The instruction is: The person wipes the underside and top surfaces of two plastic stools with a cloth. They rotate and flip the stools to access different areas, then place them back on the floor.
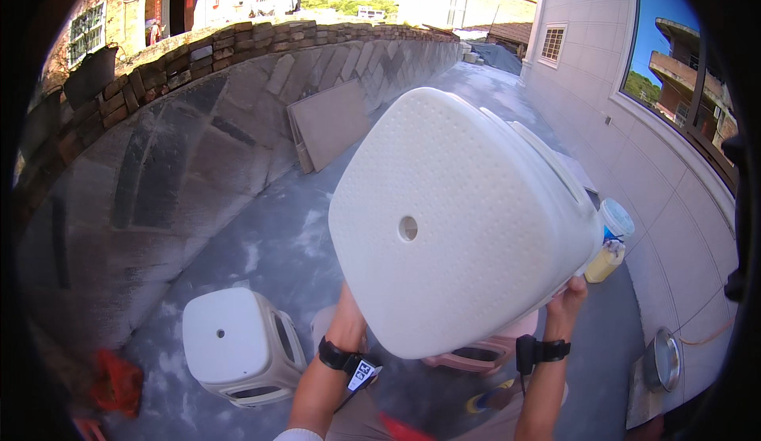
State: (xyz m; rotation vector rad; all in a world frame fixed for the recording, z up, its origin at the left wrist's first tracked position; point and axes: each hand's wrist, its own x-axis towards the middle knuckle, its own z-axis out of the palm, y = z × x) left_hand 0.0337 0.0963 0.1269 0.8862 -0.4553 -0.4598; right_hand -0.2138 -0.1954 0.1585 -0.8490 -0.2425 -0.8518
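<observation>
A white plastic stool (pixel 452 203) with a dimpled seat and a round hole in its middle is held up before me, tilted on its side. My right hand (pixel 568 295) grips its lower right edge. Below its left side is my left hand (pixel 355 316), mostly hidden behind the seat, so its fingers cannot be made out. Both wrists wear black straps. A second white stool (pixel 226 334) stands upright on the ground to the left. Under the raised stool, between my arms, part of a pink plastic stool (pixel 475 355) shows.
Boards (pixel 330 123) lean against the stone-faced slope (pixel 178 161). A lidded bucket (pixel 617 220), a yellowish container (pixel 605 261) and a metal basin (pixel 663 359) are by the tiled wall (pixel 672 221) on the right. A red bag (pixel 117 383) lies at lower left.
</observation>
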